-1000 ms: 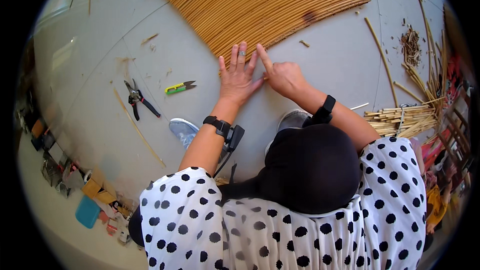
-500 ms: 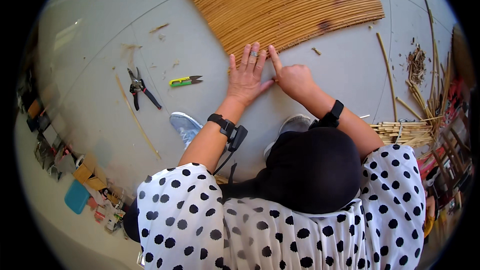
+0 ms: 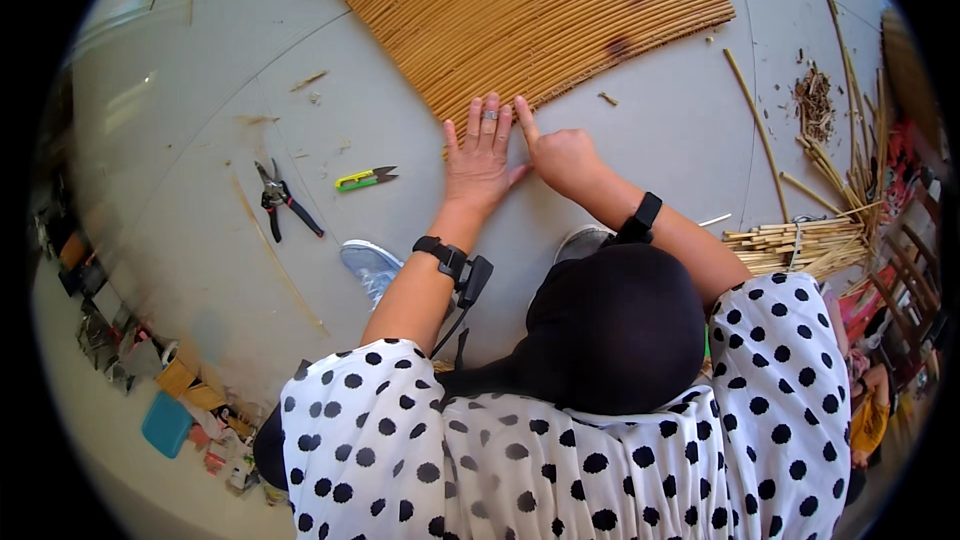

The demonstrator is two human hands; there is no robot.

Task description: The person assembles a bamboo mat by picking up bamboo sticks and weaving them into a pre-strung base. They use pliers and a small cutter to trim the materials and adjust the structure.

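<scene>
A large mat of thin tan cane sticks [image 3: 530,10] lies flat on the grey floor. My left hand [image 3: 480,155] rests flat at the mat's near edge, fingers spread, a ring on one finger, holding nothing. My right hand [image 3: 562,155] is right beside it, loosely curled, with the index finger stretched out and touching the mat's edge. Both wrists carry black bands. A black head covering and a white shirt with black dots fill the lower part of the view.
Black-handled pliers [image 3: 277,198] and a small green-yellow cutter [image 3: 365,178] lie on the floor to the left. A tied bundle of sticks [image 3: 800,240], loose sticks [image 3: 762,130] and a heap of shavings [image 3: 815,105] lie to the right. Two shoe tips [image 3: 368,265] show below my arms.
The view has shifted slightly with my head. Both hands stay at the mat's near edge, barely moved.
</scene>
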